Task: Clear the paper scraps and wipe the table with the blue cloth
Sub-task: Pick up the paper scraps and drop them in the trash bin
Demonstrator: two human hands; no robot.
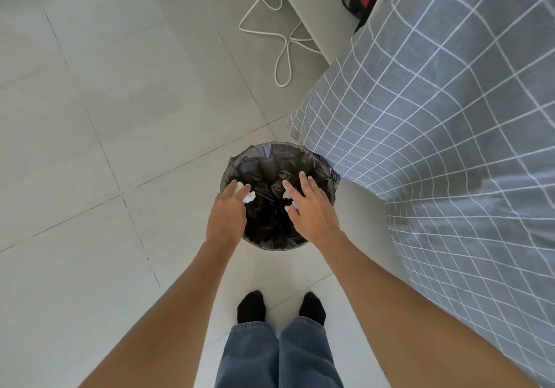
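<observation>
Both my hands hover over a round bin (264, 153) lined with a black bag, standing on the tiled floor. My left hand (226, 216) is above the bin's left rim, fingers spread and straight, with white paper scraps (247, 195) showing just under its fingertips. Over the right half, my right hand (310, 210) has its fingers spread too, and white scraps (292, 204) peek out below its thumb. Whether the scraps still touch the fingers I cannot tell. The blue cloth is not in view.
A table under a grey checked cloth (450, 123) fills the right side, its corner hanging beside the bin. A white cable (282, 51) loops on the floor beyond. My feet in black socks (250, 306) stand just behind the bin.
</observation>
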